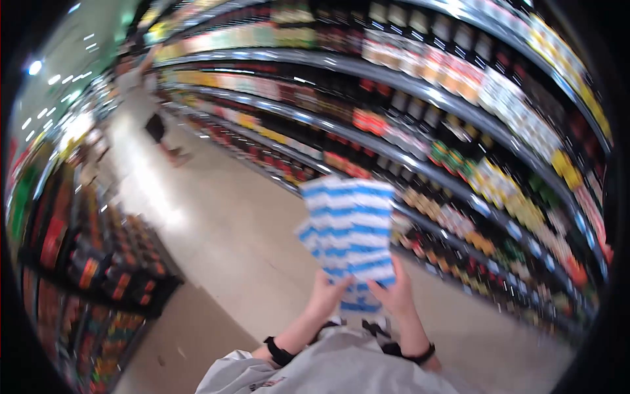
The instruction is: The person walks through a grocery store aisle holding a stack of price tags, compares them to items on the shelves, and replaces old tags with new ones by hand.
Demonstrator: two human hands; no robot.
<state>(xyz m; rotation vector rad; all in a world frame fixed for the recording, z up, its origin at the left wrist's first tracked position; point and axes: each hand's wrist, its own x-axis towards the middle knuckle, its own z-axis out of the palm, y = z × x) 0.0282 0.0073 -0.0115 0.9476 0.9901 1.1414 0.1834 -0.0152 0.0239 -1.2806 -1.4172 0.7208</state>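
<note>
A blue-and-white striped cloth (pixel 351 230) is stretched out in front of my body, hanging in several overlapping layers. The lower left part of it is gripped by my left hand (pixel 327 294), thumb on the near face. On the lower right side, my right hand (pixel 396 294) pinches the cloth in the same way. Both sets of fingers are partly hidden behind the fabric. A dark band circles each wrist.
Long shelves of bottles (pixel 453 72) run along the right side. A lower display rack (pixel 147 299) with dark packages stands at the left. Pale floor (pixel 226 197) lies between them. Further up the aisle stands another person (pixel 151 108), blurred.
</note>
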